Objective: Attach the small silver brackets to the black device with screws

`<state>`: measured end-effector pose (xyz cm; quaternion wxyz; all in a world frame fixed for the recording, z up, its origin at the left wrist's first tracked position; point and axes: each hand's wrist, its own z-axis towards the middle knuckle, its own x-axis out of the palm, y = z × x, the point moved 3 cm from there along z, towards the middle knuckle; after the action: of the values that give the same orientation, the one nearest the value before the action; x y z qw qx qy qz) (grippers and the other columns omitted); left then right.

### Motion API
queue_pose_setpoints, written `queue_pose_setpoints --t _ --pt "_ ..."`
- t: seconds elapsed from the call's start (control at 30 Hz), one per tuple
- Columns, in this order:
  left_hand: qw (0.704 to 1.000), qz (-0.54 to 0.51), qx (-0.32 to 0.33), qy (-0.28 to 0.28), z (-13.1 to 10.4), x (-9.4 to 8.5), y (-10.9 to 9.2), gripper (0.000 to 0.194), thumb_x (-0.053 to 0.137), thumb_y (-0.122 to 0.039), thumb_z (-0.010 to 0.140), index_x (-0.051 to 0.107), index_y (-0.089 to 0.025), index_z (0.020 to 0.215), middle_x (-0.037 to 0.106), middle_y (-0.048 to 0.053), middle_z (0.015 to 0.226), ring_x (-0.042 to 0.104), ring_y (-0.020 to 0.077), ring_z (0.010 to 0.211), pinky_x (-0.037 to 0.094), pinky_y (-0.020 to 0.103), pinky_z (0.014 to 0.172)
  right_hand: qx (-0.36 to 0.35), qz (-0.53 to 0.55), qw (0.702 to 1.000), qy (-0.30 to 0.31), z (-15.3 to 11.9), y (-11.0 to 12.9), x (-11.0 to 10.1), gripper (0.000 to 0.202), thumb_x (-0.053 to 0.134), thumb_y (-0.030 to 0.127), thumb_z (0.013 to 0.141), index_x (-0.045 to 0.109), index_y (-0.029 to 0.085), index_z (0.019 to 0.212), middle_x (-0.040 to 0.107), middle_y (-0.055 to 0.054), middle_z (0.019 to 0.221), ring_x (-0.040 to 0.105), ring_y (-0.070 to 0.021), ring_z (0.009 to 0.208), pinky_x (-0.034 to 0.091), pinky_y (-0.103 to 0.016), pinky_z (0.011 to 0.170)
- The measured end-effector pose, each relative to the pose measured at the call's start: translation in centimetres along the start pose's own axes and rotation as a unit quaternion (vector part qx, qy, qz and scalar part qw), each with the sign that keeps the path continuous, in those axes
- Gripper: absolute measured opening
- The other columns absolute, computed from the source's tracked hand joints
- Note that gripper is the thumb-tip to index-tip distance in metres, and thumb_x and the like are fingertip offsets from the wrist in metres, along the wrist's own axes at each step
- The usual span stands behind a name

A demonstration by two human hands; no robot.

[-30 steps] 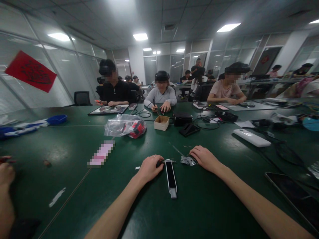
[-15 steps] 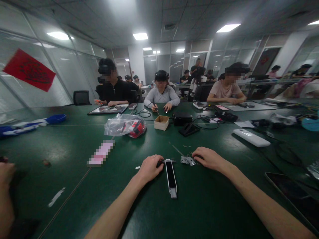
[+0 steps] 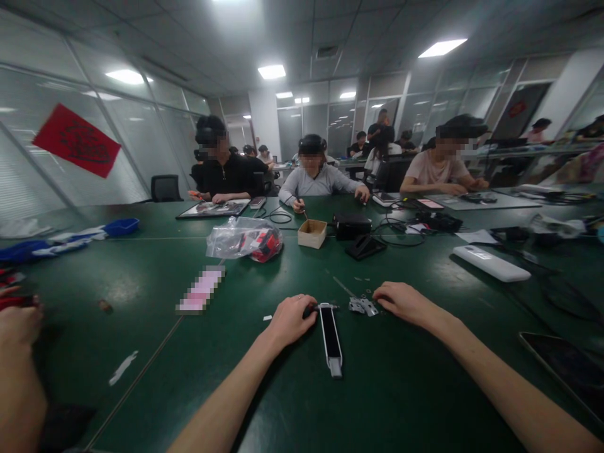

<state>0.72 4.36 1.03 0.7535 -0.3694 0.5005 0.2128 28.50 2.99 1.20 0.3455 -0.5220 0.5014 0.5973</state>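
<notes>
My left hand (image 3: 293, 319) rests on the green table (image 3: 377, 384) with its fingers curled round a small dark thing that I cannot make out. Just right of it lies a long narrow device (image 3: 331, 336) with a black face, white edges and a grey end towards me. Small silvery metal pieces (image 3: 362, 306) lie between the device and my right hand (image 3: 401, 302). That hand is on the table beside the pieces, its fingers bent down and close together; whether they pinch anything is hidden.
Further off are a plastic bag with red items (image 3: 248, 240), a small open box (image 3: 312, 234) and a black box (image 3: 352, 226). A white device (image 3: 491, 263) and a dark phone (image 3: 566, 371) lie right. Another person's hand (image 3: 19, 321) is at the left edge.
The view has turned slightly left, so the scene sits further right. The person opposite has stretched one arm out sideways. At the left edge, a red-handled thing now shows at the other person's hand.
</notes>
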Motion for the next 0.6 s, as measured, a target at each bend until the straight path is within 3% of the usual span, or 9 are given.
queue_pose_setpoints --t 0.27,0.43,0.6 --pt "1.000 0.005 -0.001 0.000 0.0 0.1 0.0 0.020 0.052 -0.022 0.082 0.061 -0.020 0.100 0.066 0.003 0.093 0.061 0.0170 0.082 0.046 0.027 0.072 0.009 0.036 0.999 -0.029 0.2 -0.3 0.8 0.024 0.038 0.026 0.089 0.058 0.019 0.100 0.061 -0.008 0.098 0.058 -0.0184 0.087 0.044 -0.030 0.077" --pt "1.000 0.000 0.005 -0.004 0.0 0.1 0.0 0.019 0.053 -0.023 0.083 0.060 -0.020 0.099 0.066 0.002 0.093 0.061 0.0171 0.082 0.046 0.027 0.073 0.040 0.009 0.998 -0.045 -0.2 -0.1 0.2 0.018 0.047 0.032 0.086 0.058 0.020 0.095 0.060 -0.007 0.096 0.058 -0.0192 0.083 0.045 -0.029 0.070" --pt "1.000 0.000 0.004 -0.001 0.0 0.2 0.1 0.019 0.053 -0.021 0.082 0.061 -0.020 0.099 0.066 0.002 0.092 0.061 0.0169 0.081 0.046 0.027 0.073 0.071 -0.037 0.997 -0.014 -0.6 -0.1 -0.6 0.019 0.049 0.032 0.086 0.064 0.020 0.086 0.063 -0.007 0.091 0.060 -0.0214 0.083 0.044 -0.030 0.069"
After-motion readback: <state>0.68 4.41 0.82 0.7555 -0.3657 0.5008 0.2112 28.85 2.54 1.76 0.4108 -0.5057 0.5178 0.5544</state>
